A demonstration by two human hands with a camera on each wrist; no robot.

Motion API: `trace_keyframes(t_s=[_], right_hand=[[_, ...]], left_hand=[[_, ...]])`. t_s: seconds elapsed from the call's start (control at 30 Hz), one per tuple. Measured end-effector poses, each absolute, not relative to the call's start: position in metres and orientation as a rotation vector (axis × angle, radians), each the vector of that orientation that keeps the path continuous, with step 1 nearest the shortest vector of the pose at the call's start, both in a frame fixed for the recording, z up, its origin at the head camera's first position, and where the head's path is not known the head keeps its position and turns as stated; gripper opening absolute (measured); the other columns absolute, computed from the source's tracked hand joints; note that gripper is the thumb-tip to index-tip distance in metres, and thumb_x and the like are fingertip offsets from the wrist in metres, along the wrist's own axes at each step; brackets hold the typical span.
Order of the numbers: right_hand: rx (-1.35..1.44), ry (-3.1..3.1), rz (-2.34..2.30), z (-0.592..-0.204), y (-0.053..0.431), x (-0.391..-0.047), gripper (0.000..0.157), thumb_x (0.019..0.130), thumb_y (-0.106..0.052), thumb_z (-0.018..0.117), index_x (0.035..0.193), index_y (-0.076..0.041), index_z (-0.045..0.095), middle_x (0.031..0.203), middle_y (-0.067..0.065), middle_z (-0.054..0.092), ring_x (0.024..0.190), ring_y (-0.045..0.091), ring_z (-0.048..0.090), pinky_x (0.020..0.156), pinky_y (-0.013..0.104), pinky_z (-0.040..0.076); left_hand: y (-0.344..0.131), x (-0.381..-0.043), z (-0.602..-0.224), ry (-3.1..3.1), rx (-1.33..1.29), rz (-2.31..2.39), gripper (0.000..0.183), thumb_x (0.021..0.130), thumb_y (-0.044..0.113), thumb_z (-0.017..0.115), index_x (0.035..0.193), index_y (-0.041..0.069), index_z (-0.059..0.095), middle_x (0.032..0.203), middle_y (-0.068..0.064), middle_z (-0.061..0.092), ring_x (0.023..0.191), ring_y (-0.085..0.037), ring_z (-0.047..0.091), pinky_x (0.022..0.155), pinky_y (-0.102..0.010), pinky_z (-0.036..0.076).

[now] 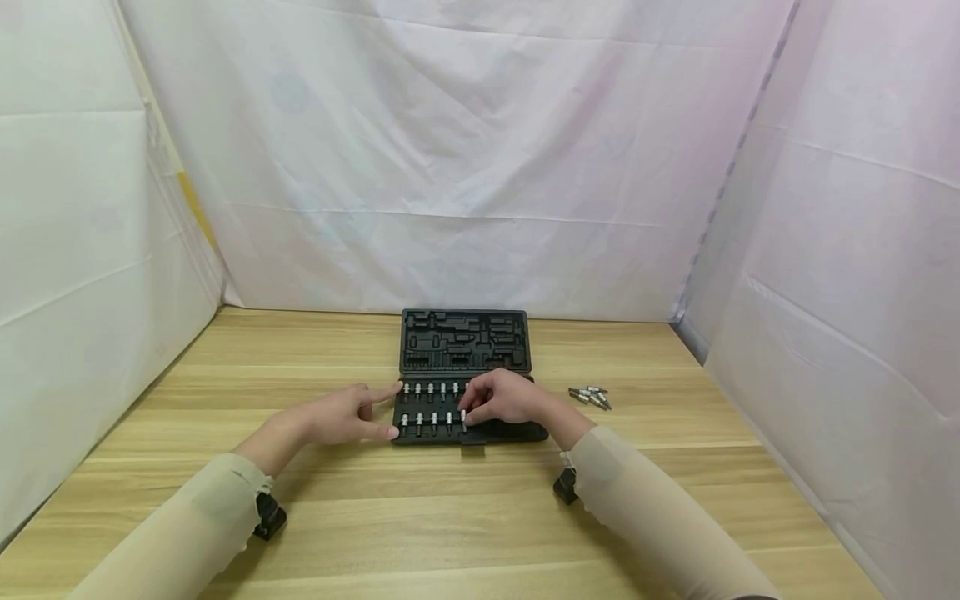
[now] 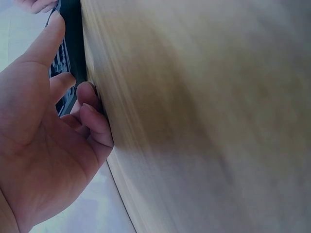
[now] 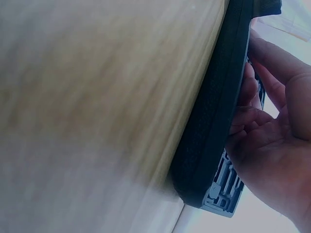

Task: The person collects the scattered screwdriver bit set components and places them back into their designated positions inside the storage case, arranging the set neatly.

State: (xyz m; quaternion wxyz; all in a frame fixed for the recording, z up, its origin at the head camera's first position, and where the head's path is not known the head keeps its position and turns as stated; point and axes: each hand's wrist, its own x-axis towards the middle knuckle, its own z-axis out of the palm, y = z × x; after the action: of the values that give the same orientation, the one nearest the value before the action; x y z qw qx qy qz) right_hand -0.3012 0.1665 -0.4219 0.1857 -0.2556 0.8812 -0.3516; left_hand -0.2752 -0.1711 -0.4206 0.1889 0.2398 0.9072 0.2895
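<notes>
One open black plastic case (image 1: 450,372), left hand (image 1: 348,414) touching its left edge, thumb and forefinger extended, right hand (image 1: 504,397) pinching one silver metal bit socket (image 1: 463,422) at the front row, four more alongside

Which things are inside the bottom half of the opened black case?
Two rows of metal bits lie in the bottom half. The right hand, pinching one in the front row, hides whatever is beneath it.
</notes>
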Motion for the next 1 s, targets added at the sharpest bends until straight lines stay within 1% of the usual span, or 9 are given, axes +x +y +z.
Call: trace_keyframes(t_s=[0.13, 0.27, 0.37, 0.6, 0.83, 1.0], right_hand=[[-0.724, 2.485, -0.987, -0.422, 0.168, -0.302, 0.014, 0.099, -0.022, 0.085, 0.113, -0.019, 0.082, 0.097, -0.003, 0.075, 0.088, 0.013, 0.067, 0.079, 0.031, 0.054], [-0.710, 2.498, -0.984, -0.424, 0.170, -0.305, 0.021, 0.100, -0.029, 0.083, 0.121, -0.023, 0.081, 0.097, -0.003, 0.074, 0.086, 0.014, 0.065, 0.077, 0.033, 0.051], [-0.710, 2.504, -0.978, -0.425, 0.170, -0.307, 0.024, 0.102, -0.032, 0.082, 0.125, -0.026, 0.081, 0.096, -0.003, 0.074, 0.083, 0.015, 0.062, 0.076, 0.033, 0.049], [-0.722, 2.504, -0.956, -0.426, 0.164, -0.308, 0.025, 0.101, -0.027, 0.083, 0.125, -0.024, 0.082, 0.091, -0.001, 0.073, 0.077, 0.014, 0.059, 0.071, 0.031, 0.047], [-0.690, 2.529, -0.931, -0.425, 0.160, -0.307, 0.023, 0.101, -0.024, 0.083, 0.124, -0.025, 0.080, 0.088, 0.000, 0.069, 0.076, 0.014, 0.056, 0.073, 0.032, 0.047], [-0.674, 2.530, -0.920, -0.425, 0.161, -0.306, 0.023, 0.101, -0.024, 0.083, 0.124, -0.027, 0.080, 0.088, 0.000, 0.069, 0.074, 0.015, 0.056, 0.072, 0.032, 0.047]], left_hand=[[-0.171, -0.275, -0.420, 2.551, 0.676, 0.811, 0.092, 0.099, 0.050, 0.080, 0.174, 0.022, 0.033, 0.100, -0.009, 0.051, 0.086, -0.021, 0.047, 0.074, -0.033, 0.044], [-0.170, -0.275, -0.420, 2.554, 0.672, 0.805, 0.092, 0.099, 0.051, 0.080, 0.174, 0.023, 0.034, 0.100, -0.009, 0.053, 0.086, -0.021, 0.048, 0.075, -0.034, 0.045], [-0.170, -0.275, -0.420, 2.558, 0.666, 0.804, 0.092, 0.098, 0.051, 0.080, 0.173, 0.023, 0.034, 0.101, -0.009, 0.053, 0.086, -0.021, 0.049, 0.075, -0.034, 0.046], [-0.171, -0.273, -0.418, 2.556, 0.660, 0.798, 0.092, 0.098, 0.051, 0.081, 0.173, 0.023, 0.035, 0.101, -0.009, 0.054, 0.085, -0.021, 0.049, 0.075, -0.034, 0.045], [-0.171, -0.272, -0.418, 2.556, 0.667, 0.798, 0.093, 0.099, 0.050, 0.080, 0.174, 0.022, 0.033, 0.101, -0.009, 0.053, 0.085, -0.021, 0.049, 0.075, -0.036, 0.046], [-0.170, -0.272, -0.418, 2.551, 0.662, 0.809, 0.092, 0.098, 0.050, 0.081, 0.173, 0.023, 0.034, 0.101, -0.010, 0.053, 0.085, -0.021, 0.049, 0.075, -0.036, 0.046]])
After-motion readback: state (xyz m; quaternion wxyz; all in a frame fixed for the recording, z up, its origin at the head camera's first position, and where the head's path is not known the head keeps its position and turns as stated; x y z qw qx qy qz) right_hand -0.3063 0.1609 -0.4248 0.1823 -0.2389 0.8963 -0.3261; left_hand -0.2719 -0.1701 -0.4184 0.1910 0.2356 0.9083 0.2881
